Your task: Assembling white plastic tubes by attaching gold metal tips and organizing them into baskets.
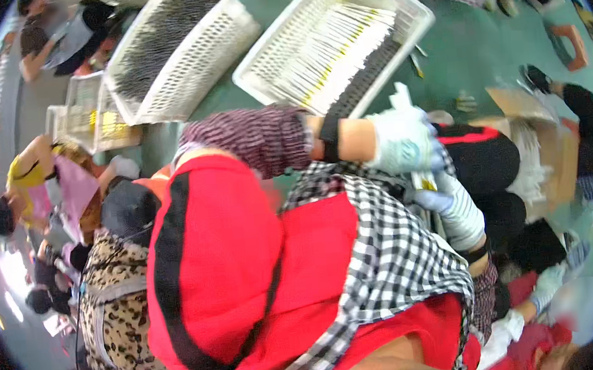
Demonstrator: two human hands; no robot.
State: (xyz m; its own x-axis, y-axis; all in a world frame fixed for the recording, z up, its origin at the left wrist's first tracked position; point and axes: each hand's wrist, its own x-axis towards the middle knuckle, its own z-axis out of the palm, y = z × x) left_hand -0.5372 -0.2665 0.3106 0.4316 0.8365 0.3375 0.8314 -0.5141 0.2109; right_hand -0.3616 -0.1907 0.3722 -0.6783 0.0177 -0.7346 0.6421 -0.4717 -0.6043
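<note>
Both my hands wear pale knit gloves and are close together over my lap, above my black-and-white checked apron (406, 246). My left hand (406, 142) is closed around a narrow white strip (400, 96), whose end sticks up past the glove. My right hand (460, 212) lies just below it, its fingers curled at the lower part of the same piece, where a bit of yellow shows. Blur and the gloves hide most of what is held, so its full shape is unclear.
Ahead, a white plastic crate (247, 75) holds rows of white strips with yellow marks, plus dark pieces. Another white crate (227, 56) is filled with dark pieces. An open cardboard box (566, 162) with white items stands at right. Other people sit close at left and lower right.
</note>
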